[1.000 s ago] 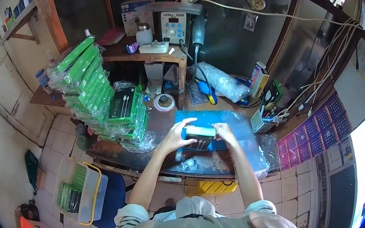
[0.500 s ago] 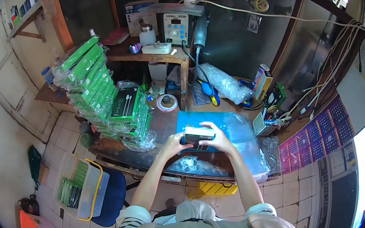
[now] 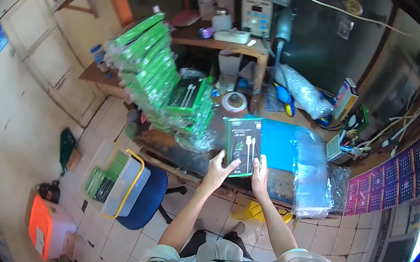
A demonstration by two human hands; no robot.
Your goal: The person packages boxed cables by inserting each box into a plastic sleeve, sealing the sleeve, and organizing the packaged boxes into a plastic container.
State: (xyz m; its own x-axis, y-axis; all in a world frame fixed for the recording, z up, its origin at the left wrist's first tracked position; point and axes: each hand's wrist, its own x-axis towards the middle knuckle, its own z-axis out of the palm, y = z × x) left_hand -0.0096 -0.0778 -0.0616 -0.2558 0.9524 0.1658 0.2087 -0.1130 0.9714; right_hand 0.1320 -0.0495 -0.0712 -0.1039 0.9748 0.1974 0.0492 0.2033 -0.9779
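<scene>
A black and green cable box is held upright above the front of the desk, its printed face with two white cable plugs toward me. My left hand grips its lower left edge, thumb on the front. My right hand is closed on the lower right corner. Behind the box lies a blue mat, with clear plastic bags over its right part. A tall stack of green boxes in plastic wrap stands to the left, with another black and green box on a lower pile beside it.
A clear bin with a yellow handle sits on a blue chair at the left. A bubble-wrapped roll, a white pen basket and a round tin stand on the desk. A soldering station is on the shelf.
The view has turned left, so the scene sits further right. The box has been tipped up from showing its edge to showing its full front, still in both hands.
</scene>
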